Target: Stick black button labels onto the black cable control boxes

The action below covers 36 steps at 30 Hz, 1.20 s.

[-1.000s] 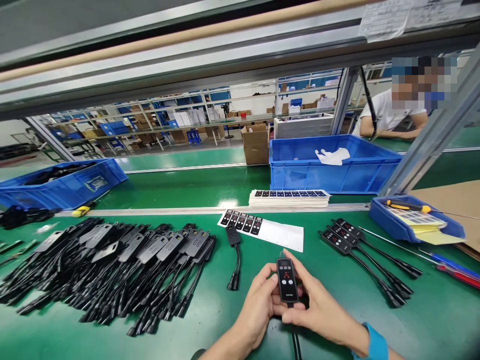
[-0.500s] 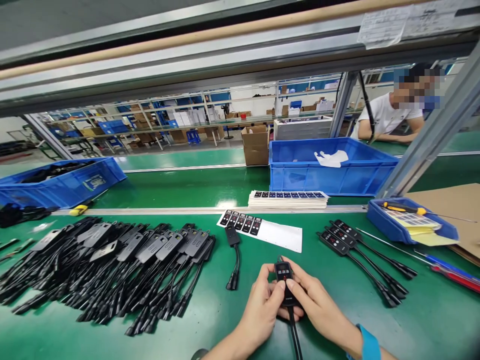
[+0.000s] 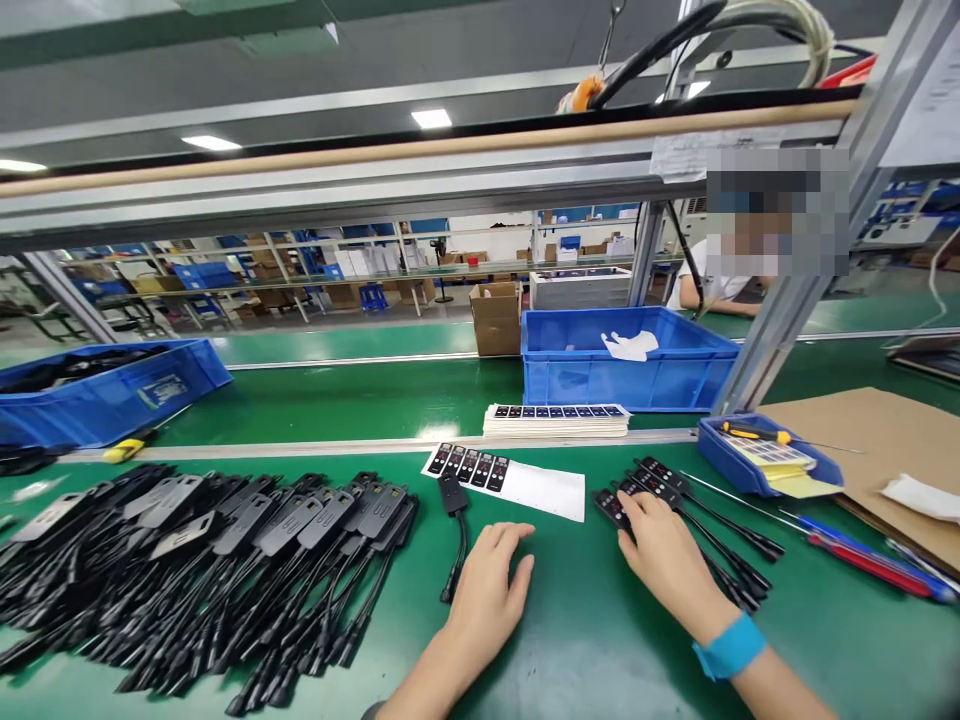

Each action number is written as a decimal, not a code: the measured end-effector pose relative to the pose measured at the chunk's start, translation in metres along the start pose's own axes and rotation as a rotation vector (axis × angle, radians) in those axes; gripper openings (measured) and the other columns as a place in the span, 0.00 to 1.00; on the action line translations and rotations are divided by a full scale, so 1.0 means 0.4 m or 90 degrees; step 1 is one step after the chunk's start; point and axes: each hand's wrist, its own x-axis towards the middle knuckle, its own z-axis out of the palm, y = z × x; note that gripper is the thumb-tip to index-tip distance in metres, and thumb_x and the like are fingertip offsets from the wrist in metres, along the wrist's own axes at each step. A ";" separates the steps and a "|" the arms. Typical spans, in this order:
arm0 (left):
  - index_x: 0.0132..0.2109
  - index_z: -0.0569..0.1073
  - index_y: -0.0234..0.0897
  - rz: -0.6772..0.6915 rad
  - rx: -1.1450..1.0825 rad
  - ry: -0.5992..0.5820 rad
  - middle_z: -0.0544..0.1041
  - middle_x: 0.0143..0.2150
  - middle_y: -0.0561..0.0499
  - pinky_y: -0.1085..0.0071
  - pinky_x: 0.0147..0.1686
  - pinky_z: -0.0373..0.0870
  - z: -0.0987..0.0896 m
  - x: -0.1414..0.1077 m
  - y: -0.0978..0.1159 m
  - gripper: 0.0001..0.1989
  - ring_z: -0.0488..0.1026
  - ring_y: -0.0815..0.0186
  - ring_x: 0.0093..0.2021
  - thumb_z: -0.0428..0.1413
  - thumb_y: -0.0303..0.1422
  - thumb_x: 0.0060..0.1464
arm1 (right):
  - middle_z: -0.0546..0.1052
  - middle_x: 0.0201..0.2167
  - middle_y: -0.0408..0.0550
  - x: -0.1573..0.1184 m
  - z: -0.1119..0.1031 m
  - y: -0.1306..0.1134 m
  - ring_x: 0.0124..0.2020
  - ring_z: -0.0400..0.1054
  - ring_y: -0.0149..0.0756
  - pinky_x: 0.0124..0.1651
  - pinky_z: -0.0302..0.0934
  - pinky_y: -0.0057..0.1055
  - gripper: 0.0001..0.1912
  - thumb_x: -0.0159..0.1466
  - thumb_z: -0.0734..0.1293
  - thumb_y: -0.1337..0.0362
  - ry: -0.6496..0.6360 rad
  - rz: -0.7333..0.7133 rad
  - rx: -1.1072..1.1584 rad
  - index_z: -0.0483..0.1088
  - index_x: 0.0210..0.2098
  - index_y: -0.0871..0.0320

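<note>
My right hand (image 3: 664,560) reaches to the right, its fingers and thumb at a black controller (image 3: 610,508) with a printed face; the hand covers much of it. The controller lies at the left end of a row of similar controllers (image 3: 660,482) with cables trailing down and right. My left hand (image 3: 491,585) is above the green bench, empty, thumb apart from the curved fingers. Near it lies a single black controller (image 3: 452,495) with a short cable. That controller's top end meets a white label sheet (image 3: 551,492) that carries several black labels at its left.
At left spreads a heap of black cabled controllers (image 3: 322,520). Behind are a stack of label sheets (image 3: 555,427), blue bins (image 3: 622,380) and a carton (image 3: 495,318). At right lie a small blue tray (image 3: 772,465), screwdrivers (image 3: 870,560) and cardboard (image 3: 885,450). A person sits beyond.
The controller that both hands held in front of me is now at the row on the right under my right hand. My left hand has let go and moved slightly left. The view has tilted up.
</note>
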 end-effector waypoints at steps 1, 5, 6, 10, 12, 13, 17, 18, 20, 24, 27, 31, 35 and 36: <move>0.52 0.71 0.39 0.015 0.042 0.002 0.74 0.48 0.42 0.53 0.48 0.69 -0.004 0.003 -0.010 0.15 0.70 0.54 0.48 0.47 0.30 0.59 | 0.72 0.44 0.65 0.003 0.001 0.007 0.46 0.67 0.55 0.45 0.66 0.48 0.22 0.62 0.59 0.74 0.004 0.007 -0.008 0.67 0.56 0.72; 0.54 0.70 0.35 0.029 0.158 -0.016 0.71 0.56 0.38 0.47 0.55 0.67 -0.005 0.016 -0.037 0.18 0.67 0.48 0.56 0.50 0.28 0.57 | 0.71 0.47 0.66 0.002 -0.002 0.007 0.45 0.65 0.58 0.41 0.64 0.49 0.26 0.60 0.56 0.79 0.034 0.027 -0.051 0.65 0.58 0.71; 0.55 0.70 0.35 0.030 0.180 -0.017 0.70 0.58 0.37 0.46 0.56 0.65 -0.002 0.020 -0.040 0.19 0.66 0.47 0.57 0.51 0.28 0.56 | 0.70 0.48 0.66 0.003 -0.003 0.000 0.46 0.64 0.58 0.42 0.63 0.48 0.27 0.61 0.55 0.79 0.037 0.023 -0.046 0.64 0.59 0.70; 0.54 0.71 0.34 0.043 0.239 -0.001 0.69 0.59 0.35 0.44 0.59 0.61 0.001 0.041 -0.045 0.19 0.66 0.44 0.59 0.55 0.29 0.55 | 0.70 0.49 0.61 0.035 -0.009 -0.059 0.49 0.65 0.52 0.47 0.61 0.45 0.22 0.65 0.55 0.74 -0.030 -0.064 0.069 0.67 0.56 0.65; 0.53 0.71 0.33 0.041 0.258 0.017 0.69 0.59 0.35 0.43 0.60 0.59 -0.011 0.053 -0.053 0.17 0.66 0.45 0.59 0.53 0.28 0.56 | 0.71 0.47 0.57 0.077 -0.004 -0.103 0.48 0.67 0.46 0.49 0.62 0.38 0.18 0.66 0.57 0.71 -0.060 -0.109 0.117 0.70 0.52 0.62; 0.53 0.71 0.33 0.034 0.269 0.031 0.69 0.58 0.34 0.43 0.61 0.58 -0.022 0.058 -0.061 0.17 0.65 0.45 0.60 0.51 0.26 0.57 | 0.72 0.47 0.55 0.105 0.001 -0.128 0.48 0.68 0.42 0.48 0.63 0.35 0.17 0.66 0.57 0.71 -0.063 -0.121 0.130 0.70 0.51 0.61; 0.54 0.67 0.30 -0.019 0.317 0.082 0.68 0.59 0.31 0.39 0.60 0.56 -0.075 0.069 -0.107 0.18 0.63 0.45 0.61 0.44 0.22 0.58 | 0.73 0.45 0.54 0.226 0.037 -0.222 0.47 0.70 0.39 0.48 0.63 0.33 0.14 0.67 0.59 0.70 -0.048 -0.116 0.167 0.70 0.50 0.63; 0.54 0.67 0.30 -0.029 0.324 0.081 0.67 0.59 0.31 0.39 0.59 0.57 -0.086 0.068 -0.119 0.19 0.63 0.45 0.62 0.44 0.22 0.58 | 0.73 0.45 0.54 0.251 0.048 -0.242 0.46 0.70 0.39 0.48 0.64 0.35 0.13 0.67 0.60 0.70 -0.040 -0.108 0.171 0.70 0.49 0.63; 0.56 0.67 0.31 -0.039 0.334 0.064 0.66 0.61 0.32 0.38 0.59 0.57 -0.098 0.066 -0.135 0.18 0.61 0.44 0.63 0.46 0.24 0.58 | 0.74 0.44 0.52 0.286 0.069 -0.276 0.43 0.70 0.38 0.46 0.65 0.37 0.10 0.67 0.61 0.67 -0.024 -0.092 0.177 0.70 0.45 0.64; 0.57 0.67 0.32 -0.036 0.344 0.022 0.65 0.63 0.34 0.38 0.62 0.51 -0.095 0.067 -0.141 0.18 0.57 0.45 0.66 0.47 0.28 0.60 | 0.73 0.40 0.48 0.307 0.091 -0.304 0.38 0.69 0.35 0.41 0.65 0.35 0.05 0.66 0.63 0.68 0.013 -0.103 0.184 0.71 0.38 0.62; 0.60 0.65 0.31 -0.029 0.339 0.003 0.62 0.65 0.35 0.40 0.65 0.45 -0.088 0.080 -0.143 0.20 0.52 0.48 0.68 0.46 0.33 0.63 | 0.72 0.40 0.49 0.311 0.089 -0.292 0.39 0.68 0.36 0.40 0.62 0.33 0.06 0.66 0.62 0.70 0.047 -0.149 0.190 0.71 0.39 0.61; 0.61 0.64 0.34 -0.030 0.316 -0.018 0.60 0.66 0.37 0.39 0.64 0.44 -0.086 0.098 -0.153 0.28 0.50 0.48 0.68 0.48 0.47 0.61 | 0.72 0.39 0.51 0.331 0.079 -0.266 0.41 0.67 0.41 0.40 0.59 0.34 0.09 0.66 0.61 0.70 0.088 -0.216 0.219 0.74 0.38 0.59; 0.60 0.66 0.37 -0.037 0.307 -0.003 0.65 0.63 0.38 0.36 0.62 0.47 -0.083 0.103 -0.149 0.32 0.54 0.45 0.66 0.48 0.54 0.58 | 0.72 0.35 0.51 0.346 0.084 -0.252 0.38 0.67 0.43 0.39 0.59 0.36 0.10 0.64 0.62 0.69 0.119 -0.231 0.301 0.76 0.33 0.58; 0.60 0.67 0.37 -0.038 0.306 0.004 0.66 0.62 0.38 0.35 0.61 0.47 -0.081 0.103 -0.145 0.33 0.55 0.44 0.65 0.48 0.55 0.57 | 0.72 0.34 0.51 0.345 0.087 -0.251 0.38 0.67 0.43 0.39 0.59 0.36 0.10 0.64 0.62 0.68 0.126 -0.230 0.332 0.76 0.32 0.57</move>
